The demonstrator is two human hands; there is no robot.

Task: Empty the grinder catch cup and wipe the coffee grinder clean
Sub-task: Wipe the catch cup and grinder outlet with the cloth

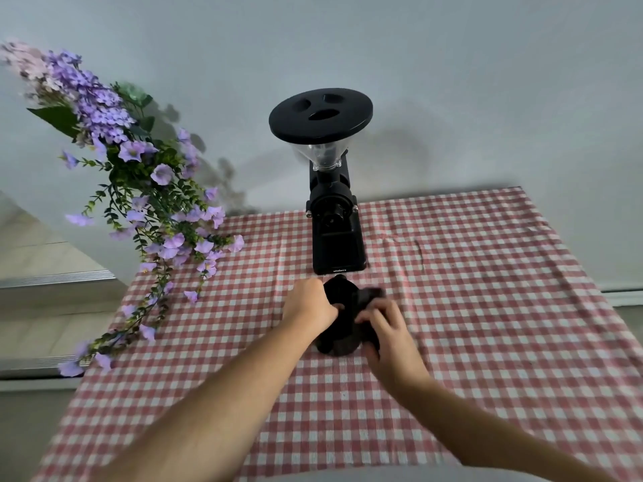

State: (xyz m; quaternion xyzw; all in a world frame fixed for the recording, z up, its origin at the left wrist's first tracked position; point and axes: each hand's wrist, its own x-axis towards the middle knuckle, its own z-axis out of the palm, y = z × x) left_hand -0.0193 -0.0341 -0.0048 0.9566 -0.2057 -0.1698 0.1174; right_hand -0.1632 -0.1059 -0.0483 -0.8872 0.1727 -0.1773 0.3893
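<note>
The black coffee grinder stands upright at the far middle of the table, with a wide black lid on its clear hopper. Just in front of its base, both my hands meet around a blurred dark bundle. My right hand wraps the right side of a dark round catch cup, held low over the cloth. My left hand is closed on what looks like a black cloth bunched over the top of the cup. Motion blur hides the cup's opening and whatever is inside it.
A red-and-white checked tablecloth covers the table. A spray of purple artificial flowers hangs over the table's left rear corner. A pale wall rises directly behind the grinder. Floor and steps lie off the left edge.
</note>
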